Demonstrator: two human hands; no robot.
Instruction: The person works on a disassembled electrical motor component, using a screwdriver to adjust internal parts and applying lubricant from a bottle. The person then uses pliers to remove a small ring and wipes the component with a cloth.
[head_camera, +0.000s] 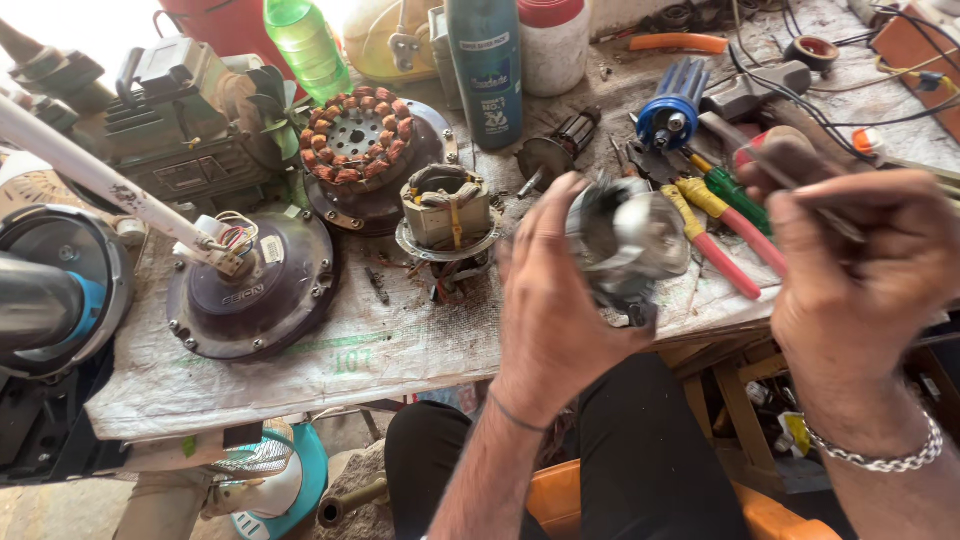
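Observation:
My left hand (555, 300) grips a small metal motor housing (630, 240), silver and dark, held up over the bench's front edge. My right hand (860, 270) is closed around a thin dark tool with a reddish handle (775, 160); its tip points toward the housing but stays apart from it. A thin band is on my left wrist and a metal chain bracelet (885, 455) on my right. Both hands hover above my lap.
The bench (330, 365) has a worn white cloth. On it lie a dark round fan motor cover (255, 285), a copper-wound stator (360, 135), a small square stator (450, 215), pliers with red and yellow handles (725, 235), bottles (485, 70) and cables.

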